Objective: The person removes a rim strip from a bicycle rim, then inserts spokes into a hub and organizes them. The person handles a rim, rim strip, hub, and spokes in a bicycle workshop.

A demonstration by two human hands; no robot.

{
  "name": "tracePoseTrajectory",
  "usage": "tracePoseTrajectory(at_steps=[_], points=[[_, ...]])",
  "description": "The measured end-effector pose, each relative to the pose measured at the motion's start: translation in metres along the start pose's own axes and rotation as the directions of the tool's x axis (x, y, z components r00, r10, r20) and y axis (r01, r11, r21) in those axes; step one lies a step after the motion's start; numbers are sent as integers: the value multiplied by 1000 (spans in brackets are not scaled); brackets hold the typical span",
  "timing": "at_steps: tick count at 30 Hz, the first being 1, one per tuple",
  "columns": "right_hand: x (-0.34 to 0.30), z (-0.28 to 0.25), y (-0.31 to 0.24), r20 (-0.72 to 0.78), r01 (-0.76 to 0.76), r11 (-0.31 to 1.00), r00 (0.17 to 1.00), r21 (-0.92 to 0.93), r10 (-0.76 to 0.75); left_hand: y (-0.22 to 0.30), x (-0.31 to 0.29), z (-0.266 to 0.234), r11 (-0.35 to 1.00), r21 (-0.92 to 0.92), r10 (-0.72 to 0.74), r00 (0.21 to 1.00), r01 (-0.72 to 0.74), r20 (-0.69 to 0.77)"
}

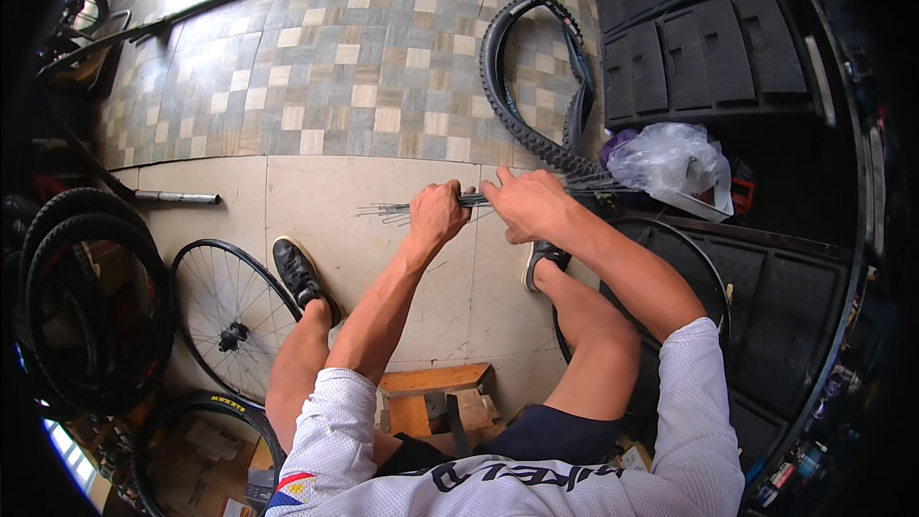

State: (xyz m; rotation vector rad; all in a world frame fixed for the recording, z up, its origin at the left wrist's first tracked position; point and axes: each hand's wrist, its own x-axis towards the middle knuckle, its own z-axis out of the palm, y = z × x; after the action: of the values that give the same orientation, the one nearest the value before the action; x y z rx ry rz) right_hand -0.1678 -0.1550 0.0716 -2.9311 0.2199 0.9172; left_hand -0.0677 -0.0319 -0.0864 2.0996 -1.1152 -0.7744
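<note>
A bundle of thin, dark bicycle spokes point(471, 200) lies crosswise in front of me, above the pale tiled floor. My left hand point(437, 213) is closed in a fist around it, and loose spoke ends fan out on the left. My right hand point(525, 203) grips the bundle farther right, its index finger lifted a little and its palm side hidden. More spoke ends spread out past the right hand, near a clear plastic bag point(670, 161).
A knobby tyre point(493, 62) lies ahead on the checkered floor. A spoked wheel point(233, 335) and stacked tyres point(57, 278) are at the left. Black drawers point(689, 53) line the right side. A wooden piece point(436, 380) sits between my legs; a metal tube point(177, 197) lies left.
</note>
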Motion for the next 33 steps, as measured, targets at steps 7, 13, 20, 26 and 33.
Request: tracePoseTrajectory(at_steps=[7, 13, 20, 26, 33], points=[[-1, -3, -8, 20, -179, 981, 983, -77, 181, 14, -1, 13, 953, -215, 188, 973, -215, -137], [-5, 9, -5, 177, -348, 922, 910, -168, 375, 23, -1, 23, 959, -206, 219, 969, -192, 116], [2, 29, 4, 138, -120, 985, 981, -126, 137, 19, -7, 47, 969, -198, 178, 975, -149, 135], [2, 35, -1, 125, -203, 979, 971, -17, 204, 13, 6, 41, 951, -208, 261, 956, -230, 136], [16, 45, 9, 218, -359, 924, 899, -130, 379, 28, -2, 36, 899, -383, 307, 928, -211, 210]])
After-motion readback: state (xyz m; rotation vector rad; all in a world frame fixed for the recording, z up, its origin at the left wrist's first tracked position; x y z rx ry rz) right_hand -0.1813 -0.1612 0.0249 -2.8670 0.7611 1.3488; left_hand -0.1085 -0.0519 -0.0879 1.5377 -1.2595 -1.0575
